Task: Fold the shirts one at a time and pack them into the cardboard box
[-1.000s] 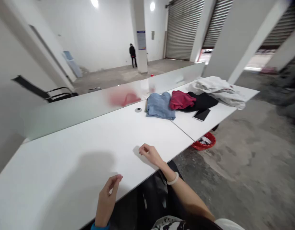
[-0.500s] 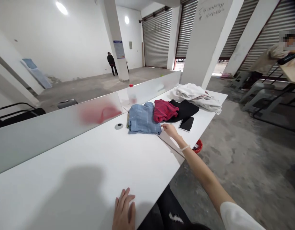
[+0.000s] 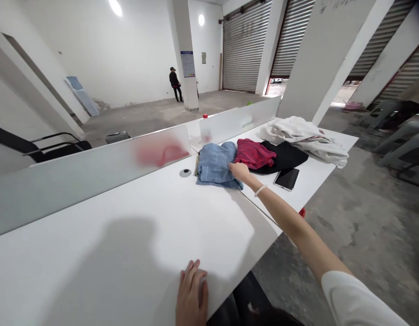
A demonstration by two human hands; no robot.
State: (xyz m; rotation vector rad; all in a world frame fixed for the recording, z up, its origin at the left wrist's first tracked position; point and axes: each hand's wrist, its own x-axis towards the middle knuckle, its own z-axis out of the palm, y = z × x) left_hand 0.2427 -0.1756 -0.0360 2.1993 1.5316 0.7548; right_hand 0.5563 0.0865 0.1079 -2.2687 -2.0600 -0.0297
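Observation:
My right hand (image 3: 239, 172) reaches far across the white table (image 3: 127, 235) and its fingers are closed on the near right edge of a folded blue checked garment (image 3: 214, 164). A red garment (image 3: 255, 154) lies just right of it, partly on a black garment (image 3: 286, 156). A dark phone (image 3: 286, 178) lies flat in front of the black one. My left hand (image 3: 192, 296) rests flat on the table's near edge, fingers stretched out, holding nothing.
A crumpled white garment (image 3: 304, 138) lies at the table's far right end. A frosted divider panel (image 3: 76, 176) runs along the back edge, a red-capped bottle (image 3: 205, 129) behind it. A black chair (image 3: 42, 147) stands left. A person (image 3: 175, 83) stands far off by a pillar.
My right hand went from near the table's front edge out to the blue garment and now grips its edge. My left hand dropped flat onto the table. The camera view shifted.

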